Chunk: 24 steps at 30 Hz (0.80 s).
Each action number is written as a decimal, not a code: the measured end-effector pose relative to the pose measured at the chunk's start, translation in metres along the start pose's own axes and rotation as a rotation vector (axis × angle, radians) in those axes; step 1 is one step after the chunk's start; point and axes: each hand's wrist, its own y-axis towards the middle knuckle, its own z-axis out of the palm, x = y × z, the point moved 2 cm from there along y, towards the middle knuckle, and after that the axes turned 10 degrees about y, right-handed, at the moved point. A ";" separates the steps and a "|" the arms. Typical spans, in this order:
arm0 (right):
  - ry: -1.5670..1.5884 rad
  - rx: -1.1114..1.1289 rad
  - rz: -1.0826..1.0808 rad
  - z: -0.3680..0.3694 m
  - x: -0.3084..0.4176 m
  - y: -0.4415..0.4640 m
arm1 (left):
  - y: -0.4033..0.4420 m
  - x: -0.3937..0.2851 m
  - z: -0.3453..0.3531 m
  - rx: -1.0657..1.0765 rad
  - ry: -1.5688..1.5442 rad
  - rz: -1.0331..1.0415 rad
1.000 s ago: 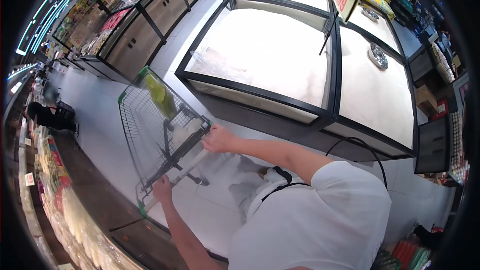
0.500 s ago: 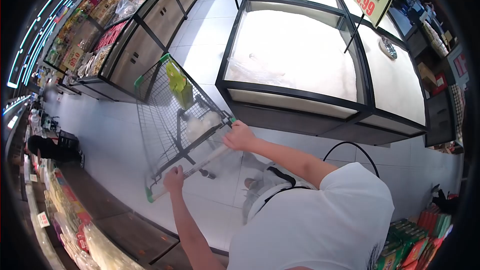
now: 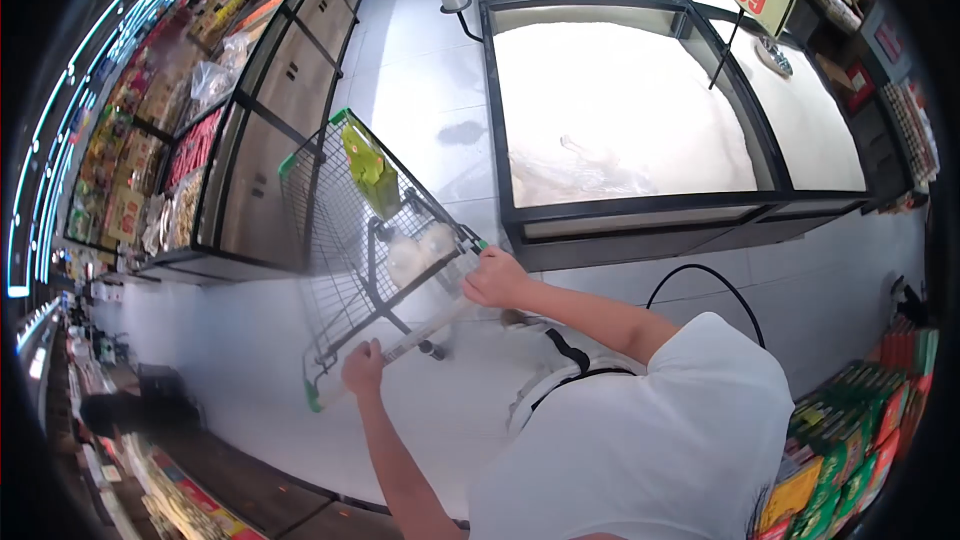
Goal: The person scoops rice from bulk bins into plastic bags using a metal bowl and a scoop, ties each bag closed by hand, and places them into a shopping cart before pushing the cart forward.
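Left hand (image 3: 362,368) and right hand (image 3: 495,278): fingers wrapped around pale straight handlebar (image 3: 428,327) of grey wire-mesh shopping cart (image 3: 340,230), near black-framed rectangular bin (image 3: 640,207) of white grain (image 3: 620,100); yellow-green bag (image 3: 371,173) inside cart.

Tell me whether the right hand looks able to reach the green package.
Probably not without leaning in: the right hand grips the cart handle, and the green package lies near the far end of the cart, beyond the white bundles.
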 end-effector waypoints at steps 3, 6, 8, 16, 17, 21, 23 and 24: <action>0.008 0.035 0.074 0.000 -0.024 0.034 | 0.049 -0.009 -0.014 0.079 0.004 0.043; -0.025 0.031 0.072 0.020 -0.062 0.060 | 0.104 -0.018 -0.001 -0.009 -0.011 0.081; -0.024 0.022 0.077 0.031 -0.077 0.067 | 0.131 -0.026 -0.003 -0.036 -0.023 0.082; -0.048 0.050 0.165 0.044 -0.157 0.147 | 0.262 -0.059 -0.013 -0.023 -0.008 0.121; -0.022 0.049 0.190 0.041 -0.178 0.146 | 0.271 -0.077 -0.014 -0.013 0.008 0.118; -0.001 -0.060 0.213 0.058 -0.232 0.178 | 0.344 -0.105 -0.017 -0.009 0.051 0.156; -0.010 -0.089 0.244 0.068 -0.256 0.205 | 0.387 -0.111 -0.010 -0.051 0.048 0.178; -0.002 -0.068 0.277 0.068 -0.274 0.204 | 0.396 -0.128 -0.010 -0.055 0.056 0.181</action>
